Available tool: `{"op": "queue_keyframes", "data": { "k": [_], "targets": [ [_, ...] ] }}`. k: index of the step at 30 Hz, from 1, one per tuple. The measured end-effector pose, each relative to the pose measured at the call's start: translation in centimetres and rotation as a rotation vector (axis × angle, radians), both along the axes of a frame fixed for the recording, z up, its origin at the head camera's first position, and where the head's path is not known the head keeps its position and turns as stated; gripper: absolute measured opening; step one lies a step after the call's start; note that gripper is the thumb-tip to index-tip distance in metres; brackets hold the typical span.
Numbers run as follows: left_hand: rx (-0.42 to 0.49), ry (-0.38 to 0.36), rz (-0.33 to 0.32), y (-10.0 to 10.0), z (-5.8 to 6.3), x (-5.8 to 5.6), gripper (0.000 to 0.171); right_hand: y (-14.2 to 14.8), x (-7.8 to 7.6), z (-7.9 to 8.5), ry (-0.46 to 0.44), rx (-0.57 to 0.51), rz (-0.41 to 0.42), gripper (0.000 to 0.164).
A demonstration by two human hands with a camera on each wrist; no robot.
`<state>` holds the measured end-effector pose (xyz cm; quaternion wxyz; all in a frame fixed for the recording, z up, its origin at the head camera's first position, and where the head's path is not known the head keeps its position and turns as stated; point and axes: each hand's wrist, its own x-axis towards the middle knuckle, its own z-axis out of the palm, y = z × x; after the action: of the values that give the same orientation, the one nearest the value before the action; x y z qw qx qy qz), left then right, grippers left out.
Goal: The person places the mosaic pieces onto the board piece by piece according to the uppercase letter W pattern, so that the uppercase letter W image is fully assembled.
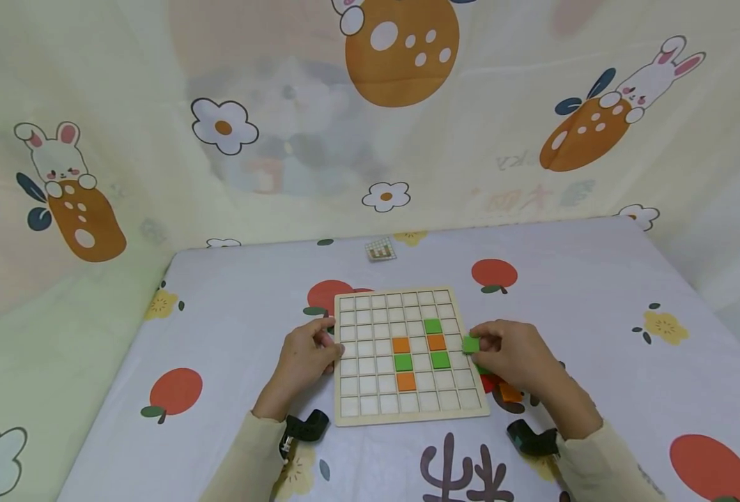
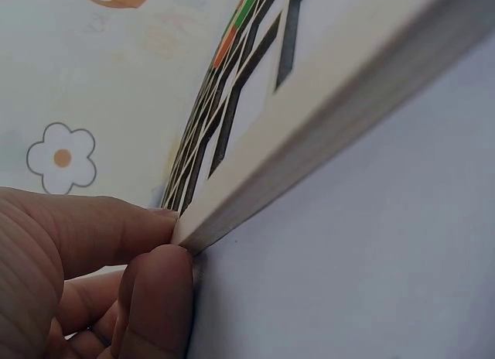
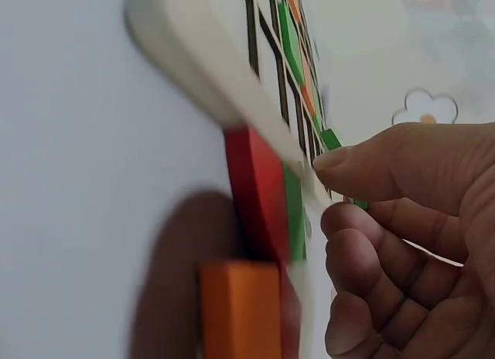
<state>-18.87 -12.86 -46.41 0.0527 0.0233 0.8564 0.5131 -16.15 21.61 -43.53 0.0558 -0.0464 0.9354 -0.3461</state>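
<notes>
A square wooden grid board (image 1: 407,420) lies on the table, with three orange tiles (image 1: 406,381) and three green tiles (image 1: 440,360) in its cells. At the board's left edge, my left hand (image 1: 304,359) grips the rim (image 2: 309,138) between thumb and fingers. My right hand (image 1: 517,354) pinches a small green tile (image 1: 470,344) over the board's right edge. Below that hand, loose pieces lie beside the board: a red tile (image 3: 255,181), a green tile (image 3: 294,212) and an orange tile (image 3: 240,309), partly covered by the hand in the head view.
Beyond the board, a small card with a printed grid pattern (image 1: 380,249) lies near the table's back edge. The table wears a pale printed cloth (image 1: 244,307), and a patterned curtain (image 1: 295,209) hangs behind it. Black wrist devices (image 1: 307,427) sit at both wrists.
</notes>
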Motion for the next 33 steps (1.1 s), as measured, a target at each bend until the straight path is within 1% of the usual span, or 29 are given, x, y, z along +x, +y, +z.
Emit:
{"op": "queue_keyframes", "data": {
  "k": [3,8,11,15,19,23,27,33],
  "targets": [
    [-0.007,0.006,-0.005,0.0,0.0,-0.1,0.051,-0.7,0.4,0.0,-0.008,-0.026,0.020,0.032],
    [-0.011,0.002,-0.002,-0.1,0.1,-0.1,0.051,-1.7,0.7,-0.1,0.048,-0.068,0.093,0.030],
    [-0.006,-0.002,-0.003,-0.1,0.0,-0.1,0.051,-2.2,0.9,-0.1,0.051,-0.088,0.121,0.030],
    [-0.005,-0.002,-0.004,-0.1,0.0,-0.2,0.050,-3.0,1.2,0.1,0.003,-0.092,0.115,0.030],
    [-0.010,0.000,-0.007,-0.1,0.0,-0.2,0.050,-3.8,1.5,0.1,-0.021,-0.087,0.110,0.029],
    [-0.012,-0.001,-0.010,-0.1,0.0,-0.2,0.050,-4.3,1.7,-0.1,-0.021,-0.107,0.121,0.027],
    [-0.015,0.003,-0.011,-0.1,0.0,-0.2,0.050,-4.7,1.9,-0.4,0.000,-0.118,0.136,0.026],
    [-0.022,0.010,-0.013,-0.1,0.0,-0.2,0.050,-5.0,2.0,-0.7,0.027,-0.110,0.152,0.026]
  ]
}}
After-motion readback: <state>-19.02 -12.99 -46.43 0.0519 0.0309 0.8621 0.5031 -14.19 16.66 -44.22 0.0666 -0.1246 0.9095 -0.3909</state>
